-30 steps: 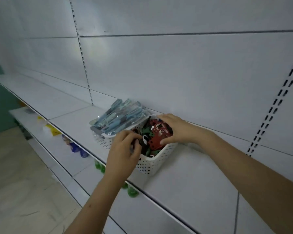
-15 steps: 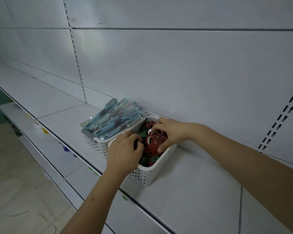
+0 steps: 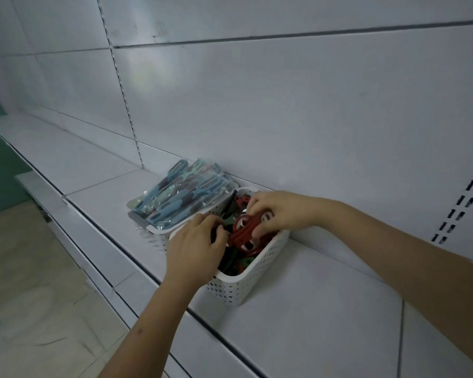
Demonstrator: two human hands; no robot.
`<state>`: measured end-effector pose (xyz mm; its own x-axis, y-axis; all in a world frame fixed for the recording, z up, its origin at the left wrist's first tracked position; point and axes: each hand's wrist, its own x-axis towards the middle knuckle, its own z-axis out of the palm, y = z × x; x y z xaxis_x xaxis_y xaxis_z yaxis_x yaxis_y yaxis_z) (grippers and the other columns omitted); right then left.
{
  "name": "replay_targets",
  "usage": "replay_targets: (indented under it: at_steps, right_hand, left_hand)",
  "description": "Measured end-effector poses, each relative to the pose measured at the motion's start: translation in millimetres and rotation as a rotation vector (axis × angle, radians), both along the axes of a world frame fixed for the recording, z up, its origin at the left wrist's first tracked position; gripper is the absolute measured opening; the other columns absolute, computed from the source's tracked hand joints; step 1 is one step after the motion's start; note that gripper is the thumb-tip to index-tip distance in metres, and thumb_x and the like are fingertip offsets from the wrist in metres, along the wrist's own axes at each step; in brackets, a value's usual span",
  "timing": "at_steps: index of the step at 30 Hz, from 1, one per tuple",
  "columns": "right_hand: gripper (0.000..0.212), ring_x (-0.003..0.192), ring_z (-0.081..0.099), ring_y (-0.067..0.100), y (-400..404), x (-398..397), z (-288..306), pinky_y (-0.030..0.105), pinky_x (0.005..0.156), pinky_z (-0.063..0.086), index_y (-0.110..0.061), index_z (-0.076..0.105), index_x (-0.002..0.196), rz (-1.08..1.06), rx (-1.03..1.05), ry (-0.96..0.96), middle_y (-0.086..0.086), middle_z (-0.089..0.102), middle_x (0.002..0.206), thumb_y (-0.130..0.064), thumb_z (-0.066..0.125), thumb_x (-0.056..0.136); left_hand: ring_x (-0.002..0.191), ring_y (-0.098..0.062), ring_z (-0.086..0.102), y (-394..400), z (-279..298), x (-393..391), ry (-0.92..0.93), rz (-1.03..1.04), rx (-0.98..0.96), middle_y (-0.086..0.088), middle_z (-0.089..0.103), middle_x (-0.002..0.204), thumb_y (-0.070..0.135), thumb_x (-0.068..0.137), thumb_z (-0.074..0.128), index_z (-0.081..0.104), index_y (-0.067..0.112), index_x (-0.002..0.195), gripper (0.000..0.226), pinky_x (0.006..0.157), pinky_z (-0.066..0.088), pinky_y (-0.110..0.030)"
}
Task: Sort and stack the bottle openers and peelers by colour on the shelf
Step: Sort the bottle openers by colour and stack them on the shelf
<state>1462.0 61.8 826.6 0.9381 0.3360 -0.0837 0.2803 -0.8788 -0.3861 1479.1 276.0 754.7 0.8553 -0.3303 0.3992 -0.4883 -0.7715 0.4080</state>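
Observation:
A white perforated basket point(image 3: 253, 279) on the shelf point(image 3: 298, 323) holds a jumble of red, green and black bottle openers point(image 3: 243, 236). My right hand point(image 3: 279, 214) reaches in from the right and pinches a bunch of red bottle openers point(image 3: 246, 227). My left hand point(image 3: 195, 248) is over the basket's near-left rim, fingers curled down onto a black opener point(image 3: 216, 233). Beside it, a second white basket point(image 3: 153, 238) carries wrapped blue and teal peelers point(image 3: 180, 195) lying across its top.
The white shelf runs left and right along a white panelled back wall point(image 3: 284, 105) with slotted uprights point(image 3: 459, 208). A lower shelf edge point(image 3: 38, 192) shows at the left, above a beige floor point(image 3: 25, 296).
The view has shifted slightly. My right hand has gathered the red openers closer together and lifted them a little; my left hand has stayed in the basket, fingers working among the dark openers.

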Motion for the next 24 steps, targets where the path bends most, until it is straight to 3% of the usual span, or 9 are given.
replay_targets:
  at_steps: [2,4,6,10,13,15,19,24]
  right_hand:
    - [0.020,0.101,0.065,0.012,-11,-7,7,0.026,0.091,0.051,-0.029,0.067,0.108,-0.124,0.328,0.000,-0.006,0.069,0.107,-0.032,0.070,0.088]
    - [0.023,0.094,0.072,0.020,-20,-14,10,0.031,0.086,0.057,-0.017,0.062,0.116,-0.205,0.705,0.046,0.004,0.075,0.101,-0.021,0.064,0.093]
    - [0.027,0.087,0.073,0.028,-27,-21,12,0.036,0.081,0.060,-0.008,0.057,0.120,-0.263,0.873,-0.003,0.012,0.075,0.097,-0.019,0.060,0.096]
    - [0.022,0.075,0.069,0.023,-37,-32,5,0.033,0.071,0.059,-0.014,0.059,0.119,-0.360,0.933,-0.138,0.009,0.075,0.092,-0.018,0.058,0.098]
    - [0.023,0.072,0.064,0.015,-39,-42,-10,0.025,0.066,0.053,-0.019,0.058,0.121,-0.392,0.985,-0.220,0.006,0.074,0.096,-0.014,0.056,0.099]
    - [0.020,0.072,0.062,0.013,-37,-45,-22,0.023,0.063,0.050,-0.019,0.058,0.119,-0.418,1.079,-0.231,0.011,0.073,0.099,-0.014,0.054,0.100]
    - [0.016,0.071,0.064,0.010,-31,-47,-37,0.022,0.060,0.049,-0.012,0.059,0.115,-0.468,1.152,-0.202,0.008,0.074,0.096,-0.014,0.054,0.099]
    - [0.019,0.077,0.067,0.008,-30,-46,-42,0.025,0.070,0.053,-0.012,0.066,0.111,-0.429,1.079,-0.200,0.005,0.073,0.091,-0.021,0.063,0.095]
  left_hand:
    - [0.102,-0.011,0.055,0,1,-1,0.009,0.008,-0.027,0.012,0.056,0.114,0.040,0.101,0.036,0.060,0.033,0.120,0.031,0.075,0.037,-0.030]
    - [0.107,-0.012,0.052,1,1,-2,0.019,0.001,-0.044,0.010,0.054,0.117,0.042,0.101,0.038,0.058,0.031,0.124,0.033,0.080,0.040,-0.031]
    - [0.112,-0.012,0.048,3,3,-1,0.011,-0.032,-0.045,0.010,0.053,0.117,0.042,0.098,0.045,0.059,0.030,0.124,0.032,0.086,0.043,-0.032]
    - [0.107,-0.012,0.043,-5,13,5,-0.039,-0.162,0.105,0.013,0.054,0.109,0.048,0.093,0.056,0.065,0.033,0.114,0.027,0.088,0.037,-0.027]
    - [0.110,-0.015,0.042,-24,19,13,0.049,-0.215,0.375,0.008,0.054,0.114,0.064,0.089,0.052,0.063,0.033,0.115,0.042,0.097,0.038,-0.034]
    - [0.114,-0.018,0.042,-34,19,17,0.123,-0.231,0.432,0.006,0.053,0.115,0.066,0.085,0.057,0.059,0.030,0.114,0.045,0.101,0.036,-0.038]
    - [0.100,-0.014,0.048,-33,15,19,0.146,-0.266,0.340,0.011,0.057,0.100,0.059,0.085,0.065,0.058,0.032,0.094,0.029,0.092,0.039,-0.034]
    - [0.077,-0.005,0.062,-25,18,14,0.216,-0.224,-0.085,0.016,0.067,0.087,0.048,0.087,0.068,0.074,0.036,0.091,0.014,0.068,0.054,-0.027]
